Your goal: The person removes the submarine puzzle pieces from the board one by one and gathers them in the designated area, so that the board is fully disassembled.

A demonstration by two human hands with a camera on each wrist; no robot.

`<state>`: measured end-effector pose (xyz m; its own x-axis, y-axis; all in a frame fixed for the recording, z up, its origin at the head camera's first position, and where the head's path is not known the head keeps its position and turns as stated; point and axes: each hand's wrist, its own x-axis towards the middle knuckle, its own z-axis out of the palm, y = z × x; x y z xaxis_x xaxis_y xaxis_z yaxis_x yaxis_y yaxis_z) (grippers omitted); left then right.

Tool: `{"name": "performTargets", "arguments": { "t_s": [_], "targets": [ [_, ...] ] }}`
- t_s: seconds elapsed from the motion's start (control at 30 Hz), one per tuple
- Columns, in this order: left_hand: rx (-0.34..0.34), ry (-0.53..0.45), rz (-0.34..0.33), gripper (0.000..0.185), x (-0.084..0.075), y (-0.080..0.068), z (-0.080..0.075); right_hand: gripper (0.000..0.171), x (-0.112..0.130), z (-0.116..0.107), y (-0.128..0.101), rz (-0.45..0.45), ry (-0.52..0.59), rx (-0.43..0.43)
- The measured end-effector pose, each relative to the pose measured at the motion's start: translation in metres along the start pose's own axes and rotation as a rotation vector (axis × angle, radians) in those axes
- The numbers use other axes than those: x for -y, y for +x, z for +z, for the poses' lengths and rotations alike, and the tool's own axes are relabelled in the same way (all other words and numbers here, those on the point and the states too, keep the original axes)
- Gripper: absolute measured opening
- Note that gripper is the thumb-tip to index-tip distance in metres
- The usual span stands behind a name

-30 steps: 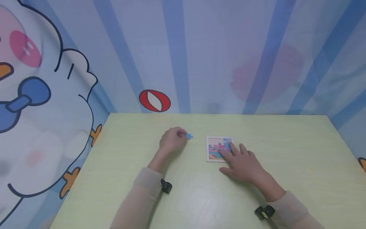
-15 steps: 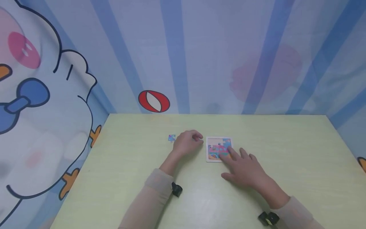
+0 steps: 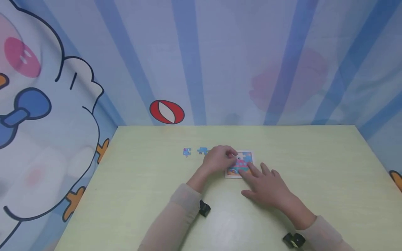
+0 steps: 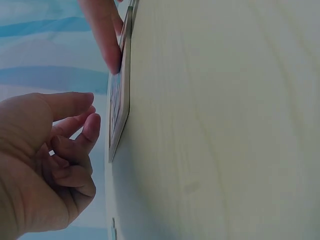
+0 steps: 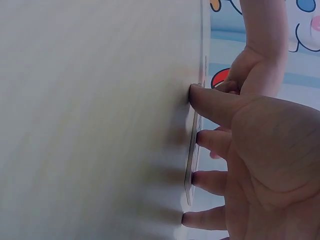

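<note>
A small white-framed jigsaw puzzle point(image 3: 244, 162) with a colourful picture lies on the table. My left hand point(image 3: 220, 158) is above its left side and hides part of it. In the left wrist view, the thumb and fingers of this hand are loosely bent, with nothing visible between them. My right hand point(image 3: 267, 183) is spread, its fingertips resting on the puzzle's lower right part; in the right wrist view its thumb point(image 5: 215, 102) is at the near edge. Two loose puzzle pieces lie left of the frame: a blue-and-purple piece point(image 3: 186, 152) and a blue piece point(image 3: 202, 150), partly beside the left hand.
The pale yellow table point(image 3: 141, 195) extends around the puzzle. A blue striped cloth point(image 3: 220, 62) with cartoon prints hangs behind its far edge. Each wrist wears a small black camera, such as the left one point(image 3: 205, 208).
My left hand has moved right, away from the loose pieces and over the puzzle's left side, uncovering both pieces. The right hand stays on the puzzle nearly still.
</note>
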<state>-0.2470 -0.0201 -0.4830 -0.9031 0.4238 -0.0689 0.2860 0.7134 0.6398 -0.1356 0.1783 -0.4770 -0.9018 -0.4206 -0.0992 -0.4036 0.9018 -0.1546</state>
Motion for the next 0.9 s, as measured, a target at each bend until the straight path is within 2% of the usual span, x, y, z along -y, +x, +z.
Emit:
{"name": "performTargets", "arguments": {
  "t_s": [0.2,0.43,0.9],
  "targets": [
    [0.020,0.006,0.003,0.023,-0.008,0.006,0.009,0.069,-0.001,0.002,0.000,-0.014,-0.012,-0.009],
    [0.040,0.036,-0.028,0.026,-0.015,0.012,0.016,0.069,-0.001,0.001,0.001,-0.014,-0.015,0.005],
    [0.036,0.025,-0.060,0.018,-0.022,0.015,0.020,0.069,0.002,-0.005,-0.002,-0.009,-0.013,0.010]
  ]
}}
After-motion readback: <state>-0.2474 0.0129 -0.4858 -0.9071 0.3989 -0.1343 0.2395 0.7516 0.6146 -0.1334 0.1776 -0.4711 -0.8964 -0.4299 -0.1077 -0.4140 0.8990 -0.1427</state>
